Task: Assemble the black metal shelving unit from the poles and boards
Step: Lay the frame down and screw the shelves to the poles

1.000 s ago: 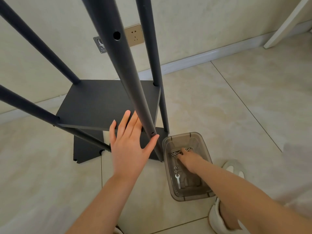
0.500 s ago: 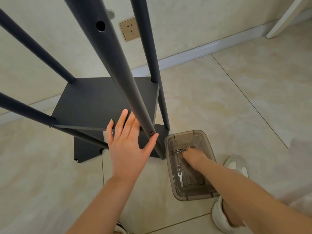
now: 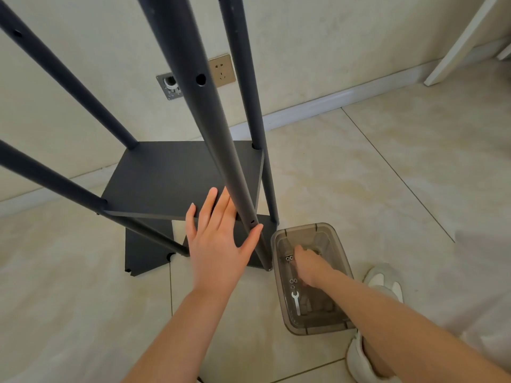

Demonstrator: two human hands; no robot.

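Head view only: we see the shelving frame standing on tile by the wall, with one shelf board (image 3: 171, 175) fixed low between four poles. The left hand (image 3: 218, 244) is spread flat, nothing gripped, thumb touching the near pole (image 3: 210, 134) beside its small hole; we judge it steadies the frame. The right hand (image 3: 304, 265) is down in the smoky plastic bin (image 3: 312, 327) just right of that pole's foot, among small bolts (image 3: 289, 258), with a wrench (image 3: 296, 302) nearby. We cannot tell whether its fingers pinch anything. A spare board (image 3: 143, 252) lies on the floor beneath.
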